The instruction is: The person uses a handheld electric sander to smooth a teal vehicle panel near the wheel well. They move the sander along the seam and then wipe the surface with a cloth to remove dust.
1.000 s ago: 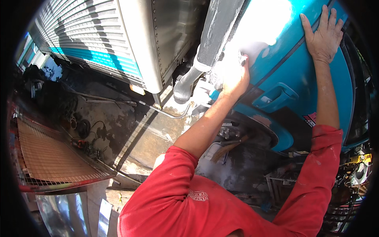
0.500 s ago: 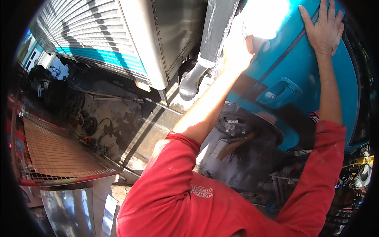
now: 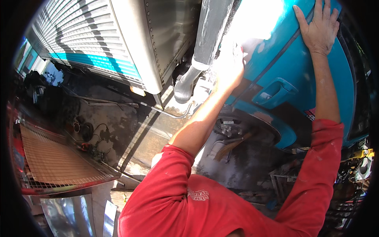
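My right hand point(image 3: 319, 28), fingers spread, lies flat on the teal truck door point(image 3: 292, 67) at 1 o'clock. My left hand point(image 3: 229, 65) presses the door's glare-washed edge at 12; grip indiscernible. The door handle point(image 3: 275, 91) sits below, between both arms.

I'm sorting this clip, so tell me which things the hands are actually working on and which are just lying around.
In hand:
teal vehicle door, right hand flat on it
left hand pressed on the door in sun glare
door handle

Lying about:
wire mesh panel
metal sheets
silver truck body
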### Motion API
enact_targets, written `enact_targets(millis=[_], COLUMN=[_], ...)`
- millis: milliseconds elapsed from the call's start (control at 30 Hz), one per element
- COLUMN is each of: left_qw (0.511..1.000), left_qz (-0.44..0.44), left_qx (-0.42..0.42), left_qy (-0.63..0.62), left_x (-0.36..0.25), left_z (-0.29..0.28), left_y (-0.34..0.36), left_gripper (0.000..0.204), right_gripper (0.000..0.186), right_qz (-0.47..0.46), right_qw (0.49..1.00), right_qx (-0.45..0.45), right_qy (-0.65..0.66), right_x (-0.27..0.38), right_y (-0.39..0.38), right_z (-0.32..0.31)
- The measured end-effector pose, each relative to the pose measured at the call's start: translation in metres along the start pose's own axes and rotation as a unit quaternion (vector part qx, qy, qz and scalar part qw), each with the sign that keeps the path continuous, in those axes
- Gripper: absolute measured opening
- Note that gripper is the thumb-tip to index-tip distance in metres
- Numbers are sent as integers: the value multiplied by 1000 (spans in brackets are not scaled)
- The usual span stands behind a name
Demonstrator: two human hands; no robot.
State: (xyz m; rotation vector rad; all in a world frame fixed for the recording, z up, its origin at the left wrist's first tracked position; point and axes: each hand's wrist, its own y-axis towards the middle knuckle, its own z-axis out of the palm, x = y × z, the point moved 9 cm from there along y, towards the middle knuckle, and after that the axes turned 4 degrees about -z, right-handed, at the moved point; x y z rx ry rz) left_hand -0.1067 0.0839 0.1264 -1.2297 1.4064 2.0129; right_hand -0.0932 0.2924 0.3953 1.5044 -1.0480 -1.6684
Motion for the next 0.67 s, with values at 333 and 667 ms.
enact_targets(millis=[333, 667], left_qw=[995, 997], left_qz=[-15, 51], left_qx=[66, 3], left_qy=[80, 61], left_x=[-5, -7], left_z=[-6, -7], left_y=[-4, -1], left_gripper=[46, 58], right_gripper=[95, 99], right_qz=[0, 17], right_qw=[1000, 998], right_qx=[-17, -8], right_qy=[-1, 59], right_x=[1, 7], right_y=[2, -3], right_z=[1, -6])
